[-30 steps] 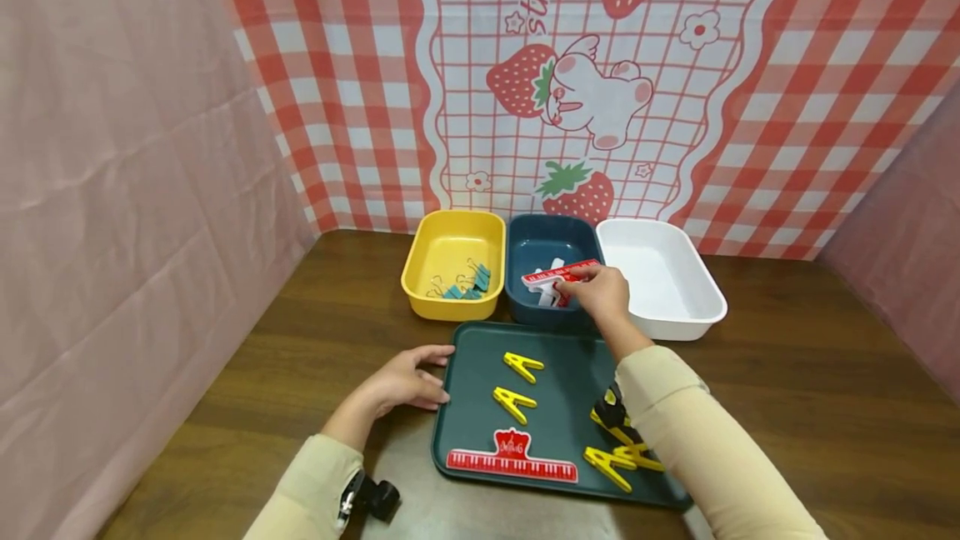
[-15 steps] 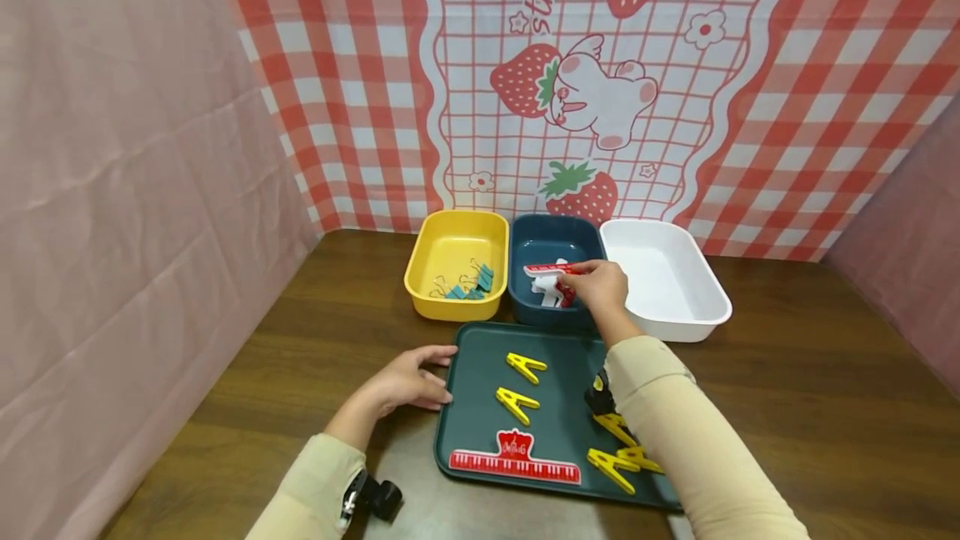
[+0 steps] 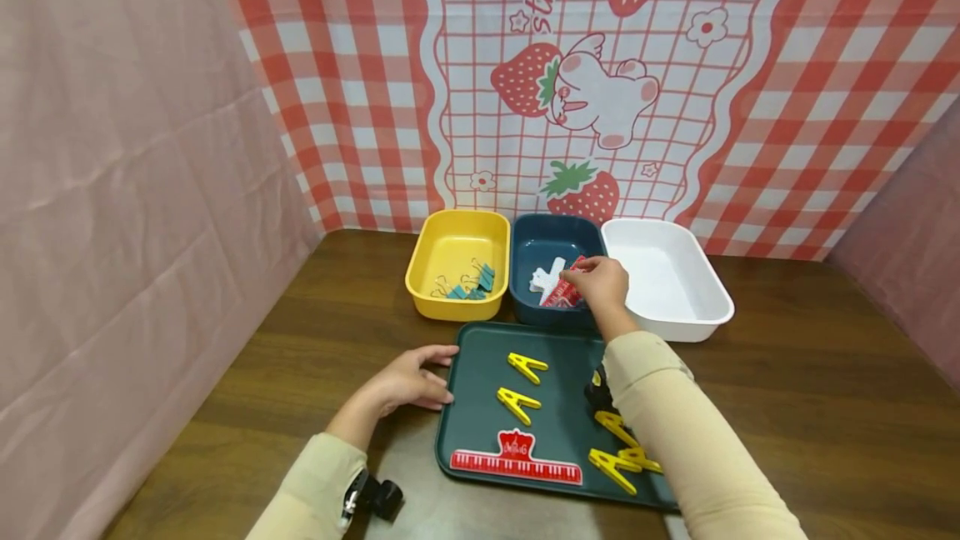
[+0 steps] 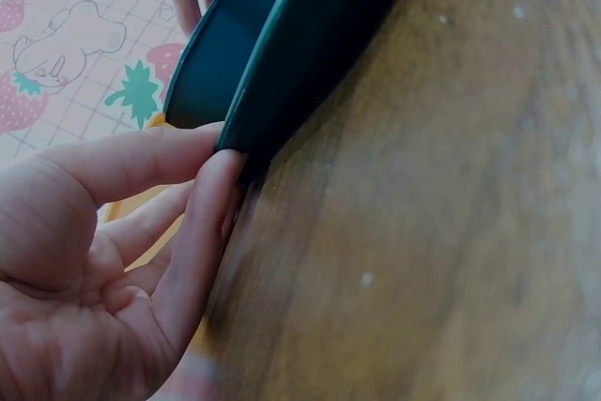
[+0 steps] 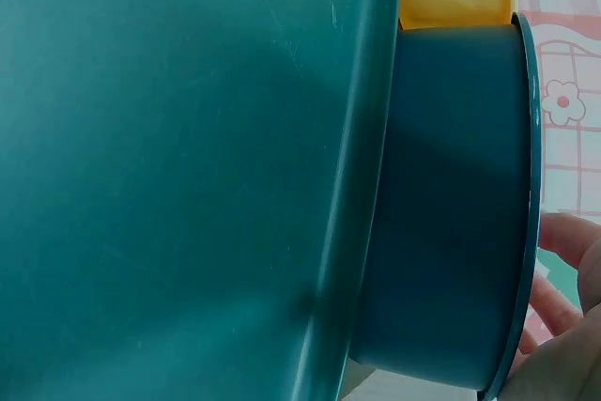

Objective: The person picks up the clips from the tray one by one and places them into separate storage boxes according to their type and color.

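Note:
My left hand [image 3: 405, 377] touches the left rim of the dark green tray [image 3: 480, 357], its thumb and fingers apart along the edge. My right hand [image 3: 600, 286] reaches over the front of the dark blue bin [image 3: 525, 232]. Its fingertips are beside a red clip [image 3: 562, 294] lying slanted on white clips [image 3: 546, 277] in that bin. In the right wrist view the bin wall [image 5: 451, 204] hides the fingertips. On the tray lie a red piano-keyboard clip [image 3: 517, 463] and several yellow clothespins [image 3: 517, 404], some partly under the right sleeve.
Left of the blue bin stands a yellow bin [image 3: 420, 265] with several teal binder clips [image 3: 483, 277]. A white bin [image 3: 697, 298] stands to its right. Behind the bins hangs a checked strawberry cloth [image 3: 360, 107]. Pink cloth [image 3: 135, 190] borders the left side.
The red clip held level in the right fingers is now down in the blue bin, slanted over the white clips. The left hand has stayed at the tray's edge.

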`<state>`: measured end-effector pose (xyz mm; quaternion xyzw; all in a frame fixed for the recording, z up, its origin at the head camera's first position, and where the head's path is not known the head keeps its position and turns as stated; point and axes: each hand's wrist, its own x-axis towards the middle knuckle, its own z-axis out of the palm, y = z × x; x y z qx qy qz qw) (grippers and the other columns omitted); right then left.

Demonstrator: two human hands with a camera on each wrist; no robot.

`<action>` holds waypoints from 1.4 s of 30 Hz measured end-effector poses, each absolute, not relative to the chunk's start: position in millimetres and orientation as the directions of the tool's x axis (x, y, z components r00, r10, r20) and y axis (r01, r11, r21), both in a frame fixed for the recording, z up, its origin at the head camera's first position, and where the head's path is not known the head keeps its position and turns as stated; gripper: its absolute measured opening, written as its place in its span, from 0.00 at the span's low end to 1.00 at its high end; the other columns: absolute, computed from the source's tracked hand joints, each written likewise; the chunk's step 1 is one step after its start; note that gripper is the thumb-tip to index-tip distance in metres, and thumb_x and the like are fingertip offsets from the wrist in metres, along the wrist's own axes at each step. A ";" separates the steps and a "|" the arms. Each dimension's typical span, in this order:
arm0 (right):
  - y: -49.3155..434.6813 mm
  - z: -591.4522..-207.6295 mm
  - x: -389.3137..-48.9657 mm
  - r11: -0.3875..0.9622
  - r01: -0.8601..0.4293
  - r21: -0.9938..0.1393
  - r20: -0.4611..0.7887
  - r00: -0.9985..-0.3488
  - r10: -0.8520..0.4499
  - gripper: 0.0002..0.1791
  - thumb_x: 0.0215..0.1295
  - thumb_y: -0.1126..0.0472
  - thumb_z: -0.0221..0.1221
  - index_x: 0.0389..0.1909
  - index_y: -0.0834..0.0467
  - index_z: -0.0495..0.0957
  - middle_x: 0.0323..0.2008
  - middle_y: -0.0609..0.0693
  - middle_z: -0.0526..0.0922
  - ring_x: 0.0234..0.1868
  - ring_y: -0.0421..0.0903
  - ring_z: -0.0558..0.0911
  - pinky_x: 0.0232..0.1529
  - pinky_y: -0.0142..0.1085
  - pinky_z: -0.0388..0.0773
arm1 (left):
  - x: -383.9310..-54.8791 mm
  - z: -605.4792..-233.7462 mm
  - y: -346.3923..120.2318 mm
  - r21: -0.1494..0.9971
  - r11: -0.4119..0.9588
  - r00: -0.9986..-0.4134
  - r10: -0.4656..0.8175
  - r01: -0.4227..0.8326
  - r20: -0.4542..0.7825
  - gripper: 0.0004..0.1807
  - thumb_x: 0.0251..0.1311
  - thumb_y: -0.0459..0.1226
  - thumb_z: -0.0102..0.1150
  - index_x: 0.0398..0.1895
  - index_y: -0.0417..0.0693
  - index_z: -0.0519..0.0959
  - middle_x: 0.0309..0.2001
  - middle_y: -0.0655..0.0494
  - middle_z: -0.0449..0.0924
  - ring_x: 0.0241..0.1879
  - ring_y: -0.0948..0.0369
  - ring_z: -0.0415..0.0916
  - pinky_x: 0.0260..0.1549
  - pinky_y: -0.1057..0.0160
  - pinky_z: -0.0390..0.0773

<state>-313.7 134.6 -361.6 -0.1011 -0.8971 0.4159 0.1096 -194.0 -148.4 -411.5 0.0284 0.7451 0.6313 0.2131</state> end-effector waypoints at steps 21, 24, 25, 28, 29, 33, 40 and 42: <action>148.0 -366.1 -299.8 0.576 -0.023 -0.817 0.145 -0.975 0.168 0.18 0.57 0.60 0.63 0.47 0.65 0.79 0.42 0.61 0.80 0.43 0.54 0.77 0.40 0.41 0.77 | -194.6 -411.0 -146.5 0.951 0.211 -0.910 0.303 -0.224 -0.282 0.37 0.48 0.19 0.62 0.65 0.39 0.64 0.57 0.40 0.66 0.35 0.56 0.78 0.32 0.56 0.83; 148.0 -365.4 -296.1 0.554 -0.028 -0.832 0.140 -0.977 0.160 0.18 0.57 0.60 0.63 0.46 0.66 0.79 0.42 0.61 0.80 0.42 0.54 0.77 0.38 0.39 0.77 | -194.5 -411.8 -147.4 0.954 0.201 -0.911 0.307 -0.221 -0.276 0.37 0.47 0.19 0.62 0.64 0.38 0.64 0.57 0.40 0.66 0.34 0.56 0.78 0.32 0.56 0.83; 148.0 -365.3 -294.9 0.549 -0.032 -0.836 0.140 -0.978 0.157 0.18 0.57 0.60 0.63 0.47 0.66 0.79 0.42 0.61 0.80 0.42 0.54 0.77 0.37 0.38 0.77 | -194.6 -412.4 -147.6 0.956 0.195 -0.911 0.309 -0.220 -0.273 0.37 0.47 0.18 0.61 0.64 0.38 0.64 0.57 0.39 0.65 0.34 0.56 0.78 0.32 0.56 0.83; 148.0 -365.3 -291.4 0.537 -0.031 -0.843 0.138 -0.978 0.159 0.18 0.57 0.60 0.64 0.46 0.65 0.79 0.42 0.60 0.80 0.42 0.53 0.77 0.33 0.34 0.77 | -194.4 -413.7 -148.1 0.959 0.185 -0.910 0.317 -0.216 -0.266 0.37 0.47 0.18 0.61 0.65 0.37 0.63 0.57 0.39 0.65 0.34 0.57 0.77 0.32 0.56 0.83; 147.9 -365.1 -290.1 0.535 -0.031 -0.844 0.136 -0.978 0.158 0.18 0.57 0.60 0.64 0.46 0.65 0.79 0.42 0.60 0.81 0.41 0.53 0.77 0.32 0.33 0.76 | -194.5 -413.9 -148.0 0.959 0.184 -0.910 0.319 -0.215 -0.265 0.37 0.47 0.18 0.61 0.65 0.37 0.63 0.57 0.39 0.65 0.34 0.57 0.77 0.32 0.56 0.83; 147.9 -365.9 -286.1 0.540 -0.039 -0.841 0.145 -0.977 0.155 0.18 0.56 0.59 0.65 0.45 0.65 0.79 0.42 0.60 0.81 0.41 0.52 0.77 0.32 0.32 0.75 | -193.7 -413.3 -148.5 0.959 0.192 -0.911 0.317 -0.210 -0.263 0.37 0.47 0.18 0.61 0.65 0.37 0.63 0.57 0.39 0.65 0.34 0.57 0.77 0.32 0.56 0.83; 147.6 -366.3 -278.6 0.512 -0.047 -0.857 0.145 -0.978 0.151 0.17 0.56 0.60 0.64 0.45 0.65 0.79 0.42 0.60 0.80 0.42 0.52 0.76 0.38 0.35 0.76 | -192.4 -411.5 -148.2 0.959 0.196 -0.914 0.312 -0.205 -0.259 0.37 0.47 0.18 0.61 0.65 0.36 0.63 0.57 0.38 0.65 0.34 0.57 0.77 0.32 0.56 0.83; 147.8 -365.9 -275.5 0.508 -0.046 -0.860 0.143 -0.978 0.153 0.17 0.56 0.60 0.65 0.45 0.65 0.80 0.42 0.59 0.80 0.42 0.52 0.76 0.37 0.34 0.76 | -192.0 -411.3 -148.0 0.959 0.197 -0.913 0.313 -0.205 -0.260 0.37 0.47 0.18 0.61 0.65 0.36 0.63 0.57 0.39 0.65 0.34 0.57 0.77 0.32 0.56 0.83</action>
